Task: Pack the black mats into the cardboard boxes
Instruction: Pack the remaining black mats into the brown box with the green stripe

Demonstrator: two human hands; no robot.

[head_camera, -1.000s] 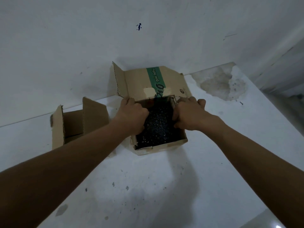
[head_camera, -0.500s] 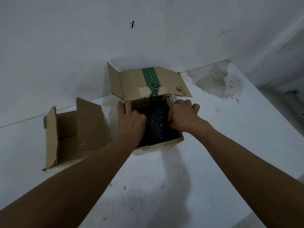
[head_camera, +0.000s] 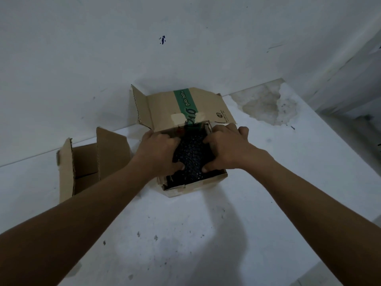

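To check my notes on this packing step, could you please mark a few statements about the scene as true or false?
1. The left hand and right hand both hold the black mats inside the green-striped box. True.
2. The second box on the left is closed. False: its flaps stand open.
3. The striped flap is folded over the mats. False: it stands open toward the wall.
4. A brownish stain marks the surface right of the boxes. True.
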